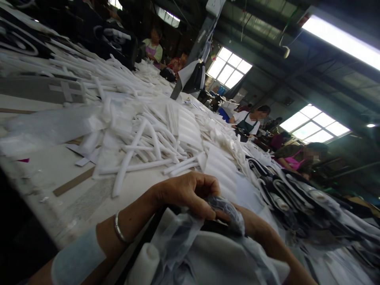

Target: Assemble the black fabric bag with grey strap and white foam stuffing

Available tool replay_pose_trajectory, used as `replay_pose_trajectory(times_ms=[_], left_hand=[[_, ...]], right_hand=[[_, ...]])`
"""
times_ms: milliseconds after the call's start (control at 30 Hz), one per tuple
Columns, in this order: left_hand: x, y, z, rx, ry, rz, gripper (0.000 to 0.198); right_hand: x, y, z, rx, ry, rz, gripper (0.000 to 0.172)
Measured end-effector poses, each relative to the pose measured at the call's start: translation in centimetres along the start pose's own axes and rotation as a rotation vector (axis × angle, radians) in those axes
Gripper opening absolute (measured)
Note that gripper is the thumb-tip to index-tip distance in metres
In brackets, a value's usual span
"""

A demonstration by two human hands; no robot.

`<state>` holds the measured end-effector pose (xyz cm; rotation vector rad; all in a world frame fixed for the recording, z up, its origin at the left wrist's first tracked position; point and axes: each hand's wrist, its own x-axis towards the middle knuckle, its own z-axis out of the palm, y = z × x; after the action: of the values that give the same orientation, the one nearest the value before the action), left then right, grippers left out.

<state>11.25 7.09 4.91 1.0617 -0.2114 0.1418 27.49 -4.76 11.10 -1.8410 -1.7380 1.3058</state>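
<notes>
My left hand [192, 196] is closed, fingers curled under and thumb pressed down on clear plastic film [181, 237]. My right hand [224, 217] comes in from the other side, close to the left thumb. A crumpled band of the film drapes over it and hides most of its fingers. Below both hands, the film lies around a bulky item with a pale grey-white panel [219, 253] and dark parts. A white foam roll [144, 263] sticks up at its left side. The item's lower part is cut off by the frame.
A long white table [133, 184] carries a heap of white foam tubes [151, 138] and ribbed white foam sheets [219, 170]. Plastic-covered black and white pieces [285, 194] are stacked at right. A metal post [197, 51] rises beyond. Several people work farther back.
</notes>
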Motion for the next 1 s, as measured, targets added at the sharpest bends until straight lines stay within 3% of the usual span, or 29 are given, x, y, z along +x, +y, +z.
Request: replay_pose_trajectory(times_ms=[233,533,767,1000], left_hand=[[-0.2,0.1,0.1,-0.065,-0.064,0.014,0.049],[-2.0,1.6,1.7,-0.104,-0.088,0.069,0.048],[-1.5,1.2,1.5,-0.037,-0.086,0.036,0.049],[-2.6,1.9,2.8,-0.152,-0.086,-0.029,0.047]], right_hand=[[-2.4,-1.2,-0.2,-0.130,-0.015,0.082,0.039],[-4.7,-6.3,1.3,-0.171,0.027,0.048,0.020],[-4.2,-3.3,1.2,-0.066,-0.101,0.122,0.036],[-8.4,-2.1,1.2,0.093,0.093,0.228,0.041]])
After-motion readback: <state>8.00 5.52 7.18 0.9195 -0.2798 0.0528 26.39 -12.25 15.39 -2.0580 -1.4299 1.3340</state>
